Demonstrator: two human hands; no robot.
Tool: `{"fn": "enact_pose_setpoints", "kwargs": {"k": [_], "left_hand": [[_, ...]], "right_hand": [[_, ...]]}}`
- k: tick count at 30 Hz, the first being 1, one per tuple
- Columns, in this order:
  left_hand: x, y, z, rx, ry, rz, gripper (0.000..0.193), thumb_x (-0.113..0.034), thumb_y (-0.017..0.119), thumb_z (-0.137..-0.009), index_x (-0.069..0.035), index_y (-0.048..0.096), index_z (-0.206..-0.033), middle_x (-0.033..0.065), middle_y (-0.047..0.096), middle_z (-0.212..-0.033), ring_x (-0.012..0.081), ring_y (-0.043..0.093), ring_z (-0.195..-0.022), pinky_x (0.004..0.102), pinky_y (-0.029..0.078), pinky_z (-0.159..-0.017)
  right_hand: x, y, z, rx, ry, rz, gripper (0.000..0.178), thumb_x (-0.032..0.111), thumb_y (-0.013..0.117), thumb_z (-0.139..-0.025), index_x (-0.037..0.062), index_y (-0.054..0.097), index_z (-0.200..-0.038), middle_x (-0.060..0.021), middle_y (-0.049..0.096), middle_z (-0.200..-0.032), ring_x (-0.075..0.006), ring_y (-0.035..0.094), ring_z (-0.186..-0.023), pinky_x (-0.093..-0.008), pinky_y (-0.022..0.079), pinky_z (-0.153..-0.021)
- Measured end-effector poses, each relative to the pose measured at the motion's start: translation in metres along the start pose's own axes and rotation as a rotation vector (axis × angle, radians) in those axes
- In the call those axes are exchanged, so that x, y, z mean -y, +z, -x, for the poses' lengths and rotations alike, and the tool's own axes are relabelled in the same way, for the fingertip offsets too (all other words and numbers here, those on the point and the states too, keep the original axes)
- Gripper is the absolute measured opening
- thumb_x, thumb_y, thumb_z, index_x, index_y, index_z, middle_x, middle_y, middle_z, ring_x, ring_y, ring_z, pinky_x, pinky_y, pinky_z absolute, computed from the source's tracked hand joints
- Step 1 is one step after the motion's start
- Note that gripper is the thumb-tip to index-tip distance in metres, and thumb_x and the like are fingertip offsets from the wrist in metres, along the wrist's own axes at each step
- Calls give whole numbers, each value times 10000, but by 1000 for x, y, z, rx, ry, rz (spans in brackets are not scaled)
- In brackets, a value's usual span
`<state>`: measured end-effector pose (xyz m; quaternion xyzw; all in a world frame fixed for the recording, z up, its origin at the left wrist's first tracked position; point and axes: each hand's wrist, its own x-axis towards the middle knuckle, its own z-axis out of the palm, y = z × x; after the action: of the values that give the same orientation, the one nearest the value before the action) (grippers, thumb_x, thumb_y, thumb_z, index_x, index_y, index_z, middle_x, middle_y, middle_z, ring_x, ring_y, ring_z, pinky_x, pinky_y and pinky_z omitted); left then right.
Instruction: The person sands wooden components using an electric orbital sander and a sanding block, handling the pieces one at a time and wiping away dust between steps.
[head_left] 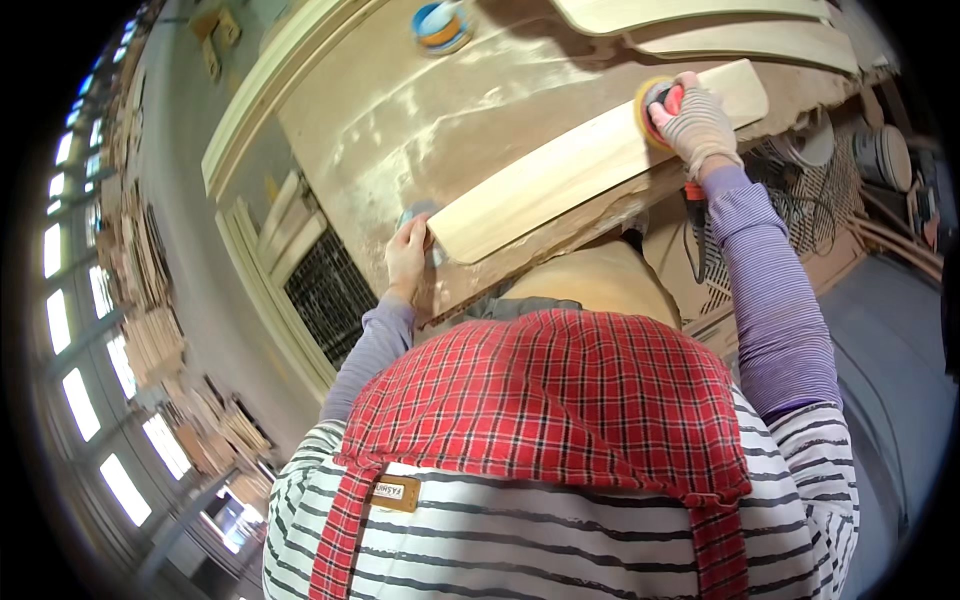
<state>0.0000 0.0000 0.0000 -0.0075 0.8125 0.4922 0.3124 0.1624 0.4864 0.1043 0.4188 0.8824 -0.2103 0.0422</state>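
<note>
A long pale wooden board [565,175] with rounded corners lies slantwise along the near edge of the worktable [370,150]. Its left end is gripped by my left hand [406,256], which is bare, with thumb and fingers at the corner. A small blue-grey thing [414,212] shows beside those fingers, too little of it visible to name. My right hand [698,125], in a striped knit work glove, is closed around a red and black sander [664,104] with a yellow pad. The sander rests on the board's face toward its right end.
More shaped boards [740,40] lie at the table's far right. A roll of tape [441,28], blue and orange, sits at the far side. A hose [697,230] hangs below my right wrist. White buckets [880,157] stand at right; stacked wood [150,340] lines the left.
</note>
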Motion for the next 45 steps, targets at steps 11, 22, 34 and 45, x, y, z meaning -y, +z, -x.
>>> {"fn": "enact_pose_setpoints", "kwargs": {"k": [11,22,34,45], "left_hand": [[-60,-34,17,154,-199,477,571,-363,313,-1081,45,350,-1479,246,656,-1207,268,674,-1082,321,557,-923],[-94,77,-17,-174,553,-235,534,-286,705,-875,-10,550,-1304,162,639,-1180,288,614,-1106,409,477,-966],[-163,267,-1,193,836,-1113,1292,-736,761,-623,12,216,-1524,227,285,-1513,400,271,-1414,557,203,-1157],[-168,261,-2,242,798,-1154,1219,-658,785,-644,-87,214,-1557,273,307,-1477,442,288,-1381,582,214,-1127]], "right_hand": [[246,89,153,416,-610,83,255,258,690,-846,150,628,-1069,-211,561,-1180,-390,650,-1004,-471,548,-856],[131,56,151,369,-406,2,452,294,759,-792,180,566,-1186,-220,516,-1255,-428,641,-994,-470,547,-866],[-97,-48,-16,-120,118,-40,573,418,739,-802,134,525,-1251,-282,514,-1212,-443,635,-1028,-456,521,-931],[-41,-31,53,174,-145,-53,445,346,724,-813,166,586,-1197,-287,483,-1269,-433,648,-994,-455,538,-902]]}}
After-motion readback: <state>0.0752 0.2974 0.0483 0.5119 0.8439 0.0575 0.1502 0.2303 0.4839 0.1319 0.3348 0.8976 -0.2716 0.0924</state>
